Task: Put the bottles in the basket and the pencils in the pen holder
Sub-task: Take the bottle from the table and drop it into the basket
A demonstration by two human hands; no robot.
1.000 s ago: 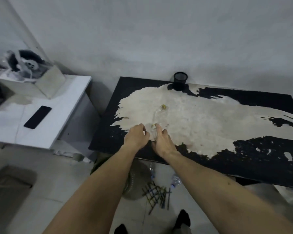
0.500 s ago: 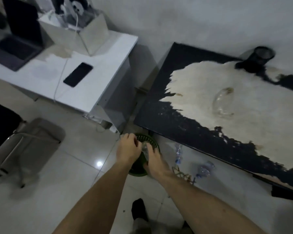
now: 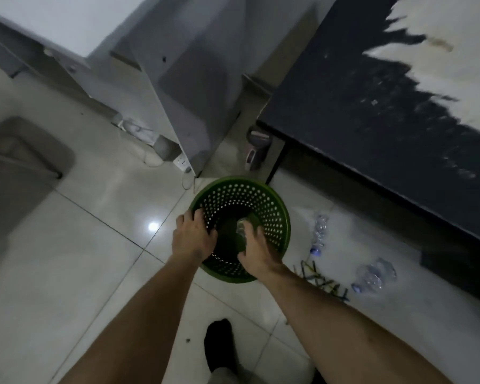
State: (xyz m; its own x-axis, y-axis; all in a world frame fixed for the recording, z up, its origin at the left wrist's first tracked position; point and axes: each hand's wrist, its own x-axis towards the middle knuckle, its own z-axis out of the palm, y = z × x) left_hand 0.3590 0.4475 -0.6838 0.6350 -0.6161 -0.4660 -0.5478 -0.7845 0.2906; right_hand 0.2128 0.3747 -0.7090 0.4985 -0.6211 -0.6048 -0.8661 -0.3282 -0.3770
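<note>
A green perforated basket (image 3: 277, 214) stands on the tiled floor by the black table's corner. My right hand (image 3: 257, 252) reaches into it, shut on a clear plastic bottle (image 3: 241, 228) that pokes out past the fingers inside the basket. My left hand (image 3: 193, 236) lies over the basket's left rim with its fingers curled over the edge. Two more clear bottles (image 3: 319, 234) (image 3: 374, 275) lie on the floor to the right of the basket. A loose heap of pencils (image 3: 323, 282) lies between them, close to my right forearm. The pen holder is out of view.
The black table (image 3: 372, 101) with a worn pale top fills the upper right. A white desk's panel (image 3: 183, 87) stands behind the basket, with a power strip (image 3: 182, 162) and cables at its foot. A small appliance (image 3: 257, 148) sits beside the table leg. A chair (image 3: 20, 156) is at the left, my socked foot (image 3: 219, 345) below.
My head has tilted down from the tabletop to the floor. Both hands have come down from the table edge to the basket, the right one carrying the bottle into it.
</note>
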